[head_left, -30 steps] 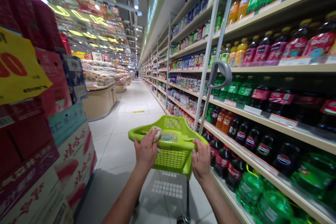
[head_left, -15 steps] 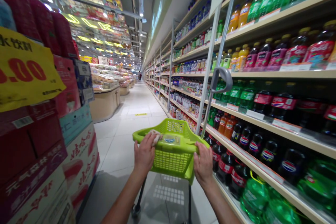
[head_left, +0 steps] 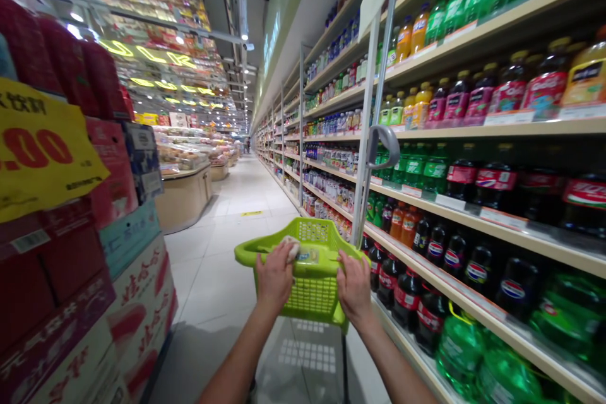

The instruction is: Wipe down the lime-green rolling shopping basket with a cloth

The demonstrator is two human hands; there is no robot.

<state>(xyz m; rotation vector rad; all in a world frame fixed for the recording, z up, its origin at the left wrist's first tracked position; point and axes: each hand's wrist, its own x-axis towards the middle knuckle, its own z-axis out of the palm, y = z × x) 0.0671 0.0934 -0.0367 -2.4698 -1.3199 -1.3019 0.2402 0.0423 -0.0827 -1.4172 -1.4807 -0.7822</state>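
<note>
A lime-green shopping cart [head_left: 310, 300] stands in front of me, its handle turned toward me. My left hand [head_left: 276, 278] is closed over the left part of the handle, with a crumpled whitish cloth [head_left: 292, 247] held at its fingers against the green plastic. My right hand [head_left: 355, 284] grips the handle's right end, its fingers curled over the top. Between my hands a label [head_left: 307, 255] sits on the handle. The left hand covers part of the cloth.
Shelves of soda bottles [head_left: 514, 281] run close along the right, with a grey metal pole and loop [head_left: 384, 145] at their edge. Stacked drink cartons [head_left: 137, 290] and a yellow price sign [head_left: 42, 145] crowd the left. A tiled aisle [head_left: 237, 202] stretches ahead past a wooden display counter [head_left: 184, 196].
My left hand has slid right along the handle with the cloth, toward the label. My right hand stays near the right end, slightly further inward. The view has shifted a little.
</note>
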